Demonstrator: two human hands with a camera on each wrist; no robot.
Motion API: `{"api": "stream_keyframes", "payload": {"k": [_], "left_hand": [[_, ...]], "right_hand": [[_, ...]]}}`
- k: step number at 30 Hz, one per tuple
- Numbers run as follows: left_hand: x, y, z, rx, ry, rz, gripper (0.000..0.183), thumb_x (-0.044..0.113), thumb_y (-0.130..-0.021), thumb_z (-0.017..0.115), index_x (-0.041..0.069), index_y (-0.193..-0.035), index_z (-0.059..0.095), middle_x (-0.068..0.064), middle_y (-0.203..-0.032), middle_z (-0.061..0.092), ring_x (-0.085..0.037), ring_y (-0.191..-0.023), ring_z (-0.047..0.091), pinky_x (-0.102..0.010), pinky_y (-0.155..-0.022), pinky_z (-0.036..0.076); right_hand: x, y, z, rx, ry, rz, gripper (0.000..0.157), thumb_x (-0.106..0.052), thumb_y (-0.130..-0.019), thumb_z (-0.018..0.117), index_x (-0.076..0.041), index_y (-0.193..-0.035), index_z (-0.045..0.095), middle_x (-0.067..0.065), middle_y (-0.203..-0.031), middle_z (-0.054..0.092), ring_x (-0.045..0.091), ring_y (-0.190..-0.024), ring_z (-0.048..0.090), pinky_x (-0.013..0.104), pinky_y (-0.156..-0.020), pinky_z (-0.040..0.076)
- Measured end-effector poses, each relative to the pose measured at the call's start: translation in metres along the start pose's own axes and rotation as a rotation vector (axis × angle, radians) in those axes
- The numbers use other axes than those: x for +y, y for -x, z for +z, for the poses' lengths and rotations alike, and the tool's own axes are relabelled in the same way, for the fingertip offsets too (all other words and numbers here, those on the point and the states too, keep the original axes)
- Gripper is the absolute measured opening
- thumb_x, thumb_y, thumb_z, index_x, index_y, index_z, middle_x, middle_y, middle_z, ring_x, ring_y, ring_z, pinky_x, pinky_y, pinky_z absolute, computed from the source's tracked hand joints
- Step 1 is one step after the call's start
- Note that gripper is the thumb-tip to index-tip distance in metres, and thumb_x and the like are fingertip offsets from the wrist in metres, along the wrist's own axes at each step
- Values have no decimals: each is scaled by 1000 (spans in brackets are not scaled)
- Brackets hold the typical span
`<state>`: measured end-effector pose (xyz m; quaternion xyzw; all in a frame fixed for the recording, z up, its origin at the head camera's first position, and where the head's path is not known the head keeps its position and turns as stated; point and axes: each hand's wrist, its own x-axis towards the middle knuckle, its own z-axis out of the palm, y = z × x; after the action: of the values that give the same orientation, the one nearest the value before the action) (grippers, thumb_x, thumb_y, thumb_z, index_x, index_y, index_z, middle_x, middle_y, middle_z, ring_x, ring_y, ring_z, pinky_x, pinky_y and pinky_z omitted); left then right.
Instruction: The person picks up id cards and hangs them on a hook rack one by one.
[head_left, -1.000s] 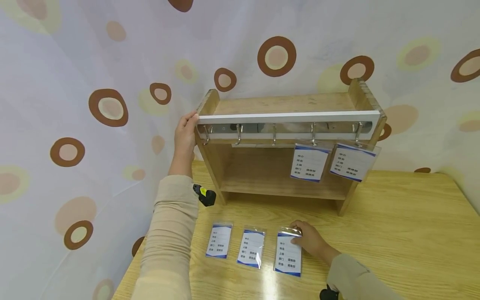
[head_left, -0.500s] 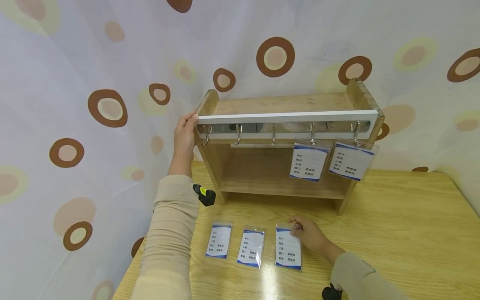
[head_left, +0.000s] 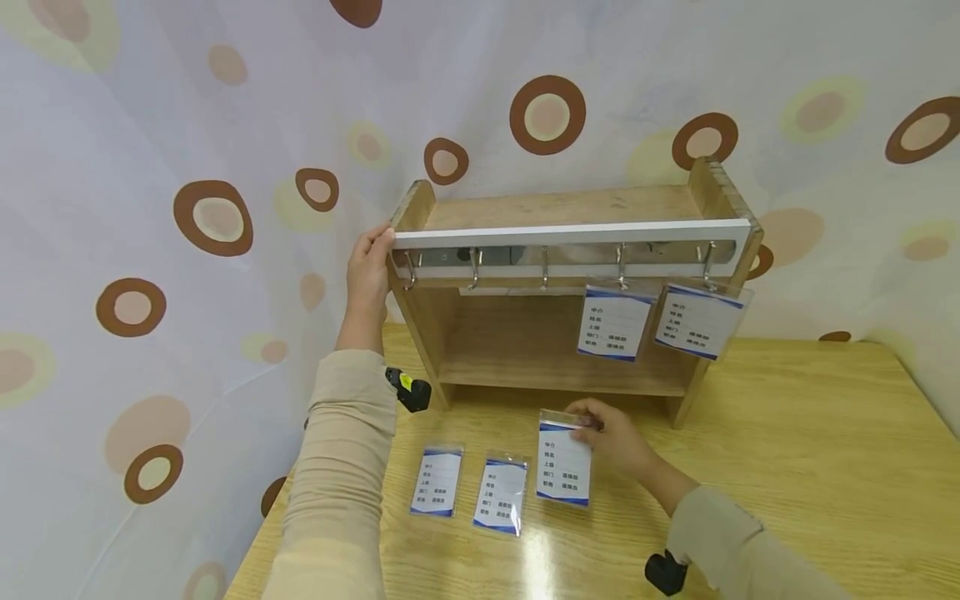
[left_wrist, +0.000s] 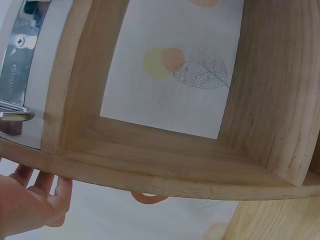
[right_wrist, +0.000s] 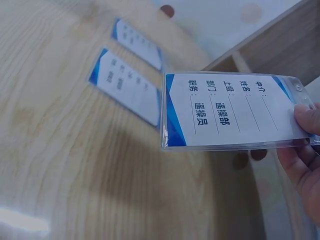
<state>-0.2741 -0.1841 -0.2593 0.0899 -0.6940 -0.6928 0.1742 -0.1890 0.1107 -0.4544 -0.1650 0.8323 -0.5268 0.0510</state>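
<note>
My right hand [head_left: 611, 437] pinches the top corner of a clear plastic badge holder [head_left: 562, 467] with a white and blue printed card. In the right wrist view the thumb lies on the front of the held badge holder [right_wrist: 230, 112], which is raised over the table. Two more badge holders [head_left: 501, 493] [head_left: 437, 482] lie flat to its left. A wooden shelf [head_left: 562, 342] carries a metal hook rail [head_left: 510, 257] along its front. Two badge holders [head_left: 615, 323] [head_left: 699, 321] hang from its two right hooks. My left hand [head_left: 367, 271] grips the shelf's upper left corner, fingers against the outer side panel.
The shelf stands on a light wooden table [head_left: 817, 467], close to a patterned wall covering [head_left: 637, 50]. Bare hooks [head_left: 474, 268] stick out on the left and middle of the rail. The left forearm [head_left: 341, 467] reaches up beside the table's left edge.
The right hand has lifted its badge holder off the table and moved it up and slightly left, toward the shelf. My left hand stays at the shelf corner.
</note>
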Motion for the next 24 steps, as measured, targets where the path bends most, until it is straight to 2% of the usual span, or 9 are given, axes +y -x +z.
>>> {"api": "stream_keyframes", "payload": {"k": [8, 14, 24], "left_hand": [[-2, 1, -1, -1, 14, 3, 37, 30, -86, 51, 14, -119, 51, 2, -127, 40, -13, -118, 31, -48, -92, 25], [-1, 1, -2, -5, 4, 11, 38, 30, -86, 50, 13, -120, 50, 1, -128, 40, -13, -117, 32, -48, -92, 24], [0, 2, 0, -1, 17, 14, 36, 30, -86, 51, 13, -118, 52, 1, -126, 41, -14, -116, 33, -48, -92, 25]], "right_hand": [[-26, -6, -9, 9, 19, -66, 26, -4, -79, 60, -3, -104, 56, 6, -87, 56, 19, -76, 49, 26, -59, 45], [-48, -11, -19, 11, 35, -112, 25, -5, -80, 59, -5, -105, 56, 5, -84, 53, 19, -73, 47, 26, -59, 43], [-81, -20, -34, 22, 24, -153, 26, -4, -81, 58, -6, -107, 55, 8, -99, 56, 20, -84, 53, 31, -66, 46]]}}
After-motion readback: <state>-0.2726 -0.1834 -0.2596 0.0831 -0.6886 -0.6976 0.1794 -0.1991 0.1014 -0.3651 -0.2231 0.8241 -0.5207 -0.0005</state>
